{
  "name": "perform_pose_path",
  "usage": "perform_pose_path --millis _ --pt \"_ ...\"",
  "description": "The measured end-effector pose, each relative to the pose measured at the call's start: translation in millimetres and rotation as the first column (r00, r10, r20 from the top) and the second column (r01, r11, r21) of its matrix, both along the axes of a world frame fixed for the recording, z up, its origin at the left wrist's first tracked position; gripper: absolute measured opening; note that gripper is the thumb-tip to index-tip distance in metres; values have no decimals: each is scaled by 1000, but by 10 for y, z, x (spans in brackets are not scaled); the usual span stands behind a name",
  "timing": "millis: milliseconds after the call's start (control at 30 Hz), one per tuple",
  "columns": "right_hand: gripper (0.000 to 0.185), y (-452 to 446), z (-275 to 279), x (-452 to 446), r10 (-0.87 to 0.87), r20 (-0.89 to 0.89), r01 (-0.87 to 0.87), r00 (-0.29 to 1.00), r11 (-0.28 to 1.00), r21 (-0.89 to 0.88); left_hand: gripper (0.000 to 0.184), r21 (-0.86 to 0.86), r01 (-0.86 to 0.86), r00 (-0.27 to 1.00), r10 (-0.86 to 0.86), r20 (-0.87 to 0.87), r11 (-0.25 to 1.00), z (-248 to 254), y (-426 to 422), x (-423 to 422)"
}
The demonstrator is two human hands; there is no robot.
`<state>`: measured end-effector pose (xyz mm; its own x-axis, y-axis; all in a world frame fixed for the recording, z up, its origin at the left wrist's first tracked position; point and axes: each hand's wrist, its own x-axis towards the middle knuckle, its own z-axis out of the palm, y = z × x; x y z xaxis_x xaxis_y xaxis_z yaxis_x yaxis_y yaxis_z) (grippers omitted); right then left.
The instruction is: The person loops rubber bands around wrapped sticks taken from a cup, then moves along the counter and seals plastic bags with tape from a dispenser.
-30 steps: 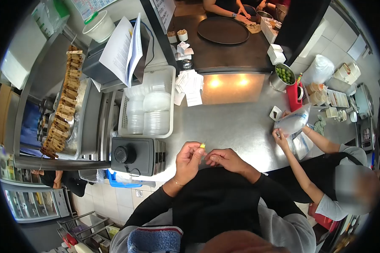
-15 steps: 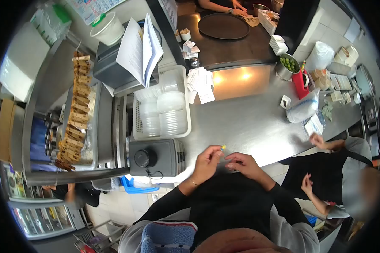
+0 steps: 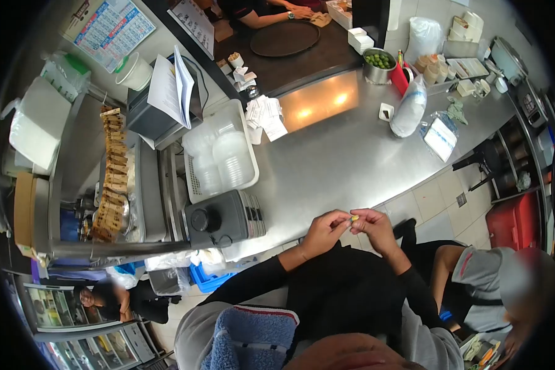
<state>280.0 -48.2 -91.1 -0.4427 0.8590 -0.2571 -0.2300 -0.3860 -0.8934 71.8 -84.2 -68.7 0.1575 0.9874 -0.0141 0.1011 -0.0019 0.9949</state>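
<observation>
My left hand and my right hand meet in front of my black apron, close to the front edge of the steel counter. Between their fingertips is a small yellow item, too tiny to identify. The fingers of both hands are pinched together around it, and part of it is hidden by them.
A white basket of clear plastic containers stands left, behind a dark grey machine. Paper slips lie beyond it. Farther right are a pot of green fruit and a filled plastic bag. A co-worker bends at my right.
My right hand has come to the yellow item, which earlier only my left hand held. The view has shifted, and the co-worker on the right has bent lower.
</observation>
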Motion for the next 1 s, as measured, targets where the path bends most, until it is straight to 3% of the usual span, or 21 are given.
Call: perform_pose_path --millis 133,233,367,500,767,1000 --pt "28 68 -92 514 23 -139 -31 990 998 -56 17 -64 14 990 -4 144 998 -40 -58 550" --pt "25 -20 -56 657 -31 -226 23 974 999 -36 15 -69 19 989 -9 145 997 25 -80 794" --pt "13 -62 -216 773 -167 -145 142 975 975 -170 15 -166 122 988 -103 118 979 -61 86 801" --pt "8 109 -206 955 -202 -105 198 974 979 -55 14 -138 226 965 -203 164 964 -142 448 872" --pt "10 402 -99 967 -355 -60 349 933 932 -96 23 -169 309 948 -289 136 936 -58 1089 949" --pt "13 700 -223 1277 -340 -8 340 940 940 -11 20 141 299 954 -300 -12 944 -121 1526 1275"
